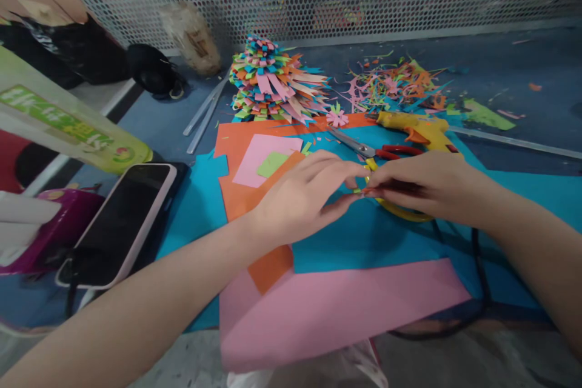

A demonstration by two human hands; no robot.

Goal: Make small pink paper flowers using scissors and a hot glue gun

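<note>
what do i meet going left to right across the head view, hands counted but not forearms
Purple pack, phone, two clear sticks, left hand, right hand, torn green paper scrap.
</note>
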